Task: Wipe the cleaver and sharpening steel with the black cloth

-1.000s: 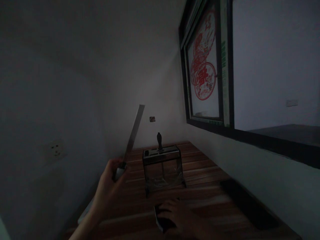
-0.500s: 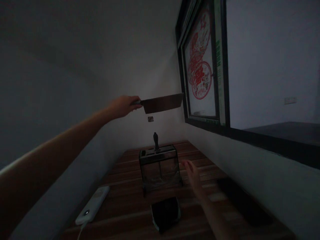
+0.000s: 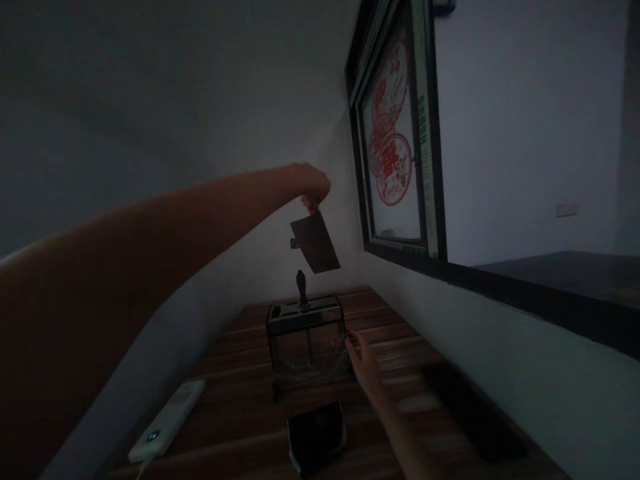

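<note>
My left hand [image 3: 315, 187] is closed around the handle of a cleaver [image 3: 316, 243], whose broad dark blade hangs downward and tilted. The blade is in the air above a knife block [image 3: 306, 323] with a dark frame and see-through sides. One dark-handled knife [image 3: 301, 287] stands in the block, handle up. Low on the right, my right hand [image 3: 364, 357] has its thumb and fingertips at the block's right side edge, seemingly gripping it. The cleaver's handle is mostly hidden by my left hand.
The block stands on a wood-grain table [image 3: 235, 380]. Nearer are a black pouch-like item [image 3: 317, 437], a white power strip [image 3: 170, 417] with a cord, and a long dark flat object [image 3: 473, 413]. A window frame [image 3: 435, 200] borders the right wall.
My left hand has moved right and turned the cleaver from level to pointing down over the block. My right hand has come to the block's right edge. The view has shifted slightly.
</note>
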`<state>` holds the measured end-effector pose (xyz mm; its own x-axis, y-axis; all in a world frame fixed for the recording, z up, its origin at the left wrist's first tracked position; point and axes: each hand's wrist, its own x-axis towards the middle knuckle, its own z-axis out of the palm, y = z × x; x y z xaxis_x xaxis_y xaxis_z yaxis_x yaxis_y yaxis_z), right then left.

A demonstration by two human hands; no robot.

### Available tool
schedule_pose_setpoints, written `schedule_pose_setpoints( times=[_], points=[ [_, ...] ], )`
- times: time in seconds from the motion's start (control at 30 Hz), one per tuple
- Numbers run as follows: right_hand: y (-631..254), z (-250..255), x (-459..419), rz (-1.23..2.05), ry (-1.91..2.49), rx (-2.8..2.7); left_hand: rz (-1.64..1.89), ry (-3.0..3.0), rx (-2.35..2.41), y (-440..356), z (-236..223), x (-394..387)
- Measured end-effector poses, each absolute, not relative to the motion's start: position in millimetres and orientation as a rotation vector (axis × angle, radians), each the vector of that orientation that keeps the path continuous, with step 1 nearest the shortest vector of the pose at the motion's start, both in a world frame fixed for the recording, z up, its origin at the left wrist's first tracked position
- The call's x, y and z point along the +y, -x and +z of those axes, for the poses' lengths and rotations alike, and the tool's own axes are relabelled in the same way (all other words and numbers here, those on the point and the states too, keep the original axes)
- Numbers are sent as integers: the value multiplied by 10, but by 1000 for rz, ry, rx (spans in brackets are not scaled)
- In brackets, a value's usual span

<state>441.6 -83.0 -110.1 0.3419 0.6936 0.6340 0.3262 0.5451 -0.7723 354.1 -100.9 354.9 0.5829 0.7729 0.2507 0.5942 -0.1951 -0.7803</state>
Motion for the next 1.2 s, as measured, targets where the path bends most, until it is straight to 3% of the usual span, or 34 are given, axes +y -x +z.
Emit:
schedule_pose_setpoints(
  times=[0.4,0.67,0.93,1.13,1.2],
  points=[
    [-4362,-1084,-846,279,1043,-1262,558,1993,-1218,-3797,3240,-585],
    [-4350,-1081,-872,328,1062,-1314,473,1982,-1400,-3854,2998,-552],
    [-4345,-1115,-836,356,1050,-1309,389,2123,-1361,-3815,3017,-456],
    [-4348,-1108,-849,350,1063,-1322,644,2020,-1235,-3786,2953,-285],
    [-4348,-1094,-857,350,1055,-1338,505,2086,-1182,-3766,2905,-235]
  ],
)
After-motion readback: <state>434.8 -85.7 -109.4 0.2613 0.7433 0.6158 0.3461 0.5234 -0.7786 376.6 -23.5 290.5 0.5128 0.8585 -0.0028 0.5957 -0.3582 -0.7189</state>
